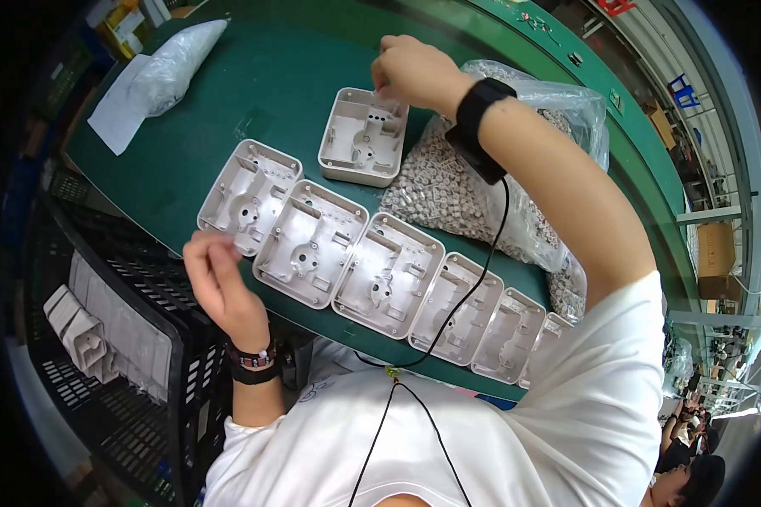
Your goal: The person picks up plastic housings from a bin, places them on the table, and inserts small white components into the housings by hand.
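Note:
My right hand [418,72] is over the far right corner of a light grey plastic housing [359,148] that stands apart, farther back on the table. Its fingers are bent downward and pressed together; whatever they pinch is hidden. My left hand [220,279] is at the near edge of the leftmost housing [243,207], fingers curled and tips drawn together, with anything between them too small to make out. Beside that housing, several similar open housings run in a slanting row to the right, among them one housing [309,253] and another housing [385,283].
A big clear bag [448,182] of small pale parts lies right of the housings. On the green table [271,84] are a wrapped white bundle [182,68] and paper [114,114]. A black crate [182,363] holding grey panels stands left. A black cord [490,253] hangs from my right wrist.

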Demonstrator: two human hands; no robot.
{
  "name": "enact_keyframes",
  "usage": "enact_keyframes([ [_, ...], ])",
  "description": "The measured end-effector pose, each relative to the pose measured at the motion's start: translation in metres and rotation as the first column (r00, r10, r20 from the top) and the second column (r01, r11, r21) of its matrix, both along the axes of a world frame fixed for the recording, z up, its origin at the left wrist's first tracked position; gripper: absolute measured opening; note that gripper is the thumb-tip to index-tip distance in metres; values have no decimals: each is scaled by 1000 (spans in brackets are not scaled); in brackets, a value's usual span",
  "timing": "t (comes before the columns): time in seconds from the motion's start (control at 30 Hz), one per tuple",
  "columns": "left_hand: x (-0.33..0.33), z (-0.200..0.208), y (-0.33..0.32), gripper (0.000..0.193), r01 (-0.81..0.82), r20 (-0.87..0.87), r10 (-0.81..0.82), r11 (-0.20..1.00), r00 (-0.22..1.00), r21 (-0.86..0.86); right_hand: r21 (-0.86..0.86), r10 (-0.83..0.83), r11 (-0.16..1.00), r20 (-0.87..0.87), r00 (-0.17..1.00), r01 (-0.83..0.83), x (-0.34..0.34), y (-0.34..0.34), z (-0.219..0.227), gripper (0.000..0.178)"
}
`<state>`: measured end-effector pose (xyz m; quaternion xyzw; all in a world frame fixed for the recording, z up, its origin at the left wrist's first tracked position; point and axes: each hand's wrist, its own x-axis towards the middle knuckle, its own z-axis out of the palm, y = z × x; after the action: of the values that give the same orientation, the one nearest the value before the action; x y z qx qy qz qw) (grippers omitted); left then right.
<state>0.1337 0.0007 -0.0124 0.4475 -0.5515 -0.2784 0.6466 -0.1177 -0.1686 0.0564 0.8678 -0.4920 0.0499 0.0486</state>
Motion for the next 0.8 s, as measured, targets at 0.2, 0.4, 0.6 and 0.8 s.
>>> enact_keyframes([
  [0.2, 23, -52, 0, 15, -187, -153, 199, 978, 968, 94, 48, 14, 999, -180, 984, -6, 16, -27, -31, 12],
  [0.4, 27, -72, -5, 15, -163, -259, 203, 972, 944, 170, 56, 43, 998, -377, 925, -23, 27, -35, -44, 14],
  [0.6, 28, -71, -7, 18, -134, -299, 192, 969, 935, 206, 123, 122, 990, -491, 863, -70, 29, -38, -47, 18],
  [0.8, 28, -70, -8, 17, -140, -292, 194, 971, 937, 196, 165, 95, 986, -576, 812, 1, 38, -35, -47, 25],
])
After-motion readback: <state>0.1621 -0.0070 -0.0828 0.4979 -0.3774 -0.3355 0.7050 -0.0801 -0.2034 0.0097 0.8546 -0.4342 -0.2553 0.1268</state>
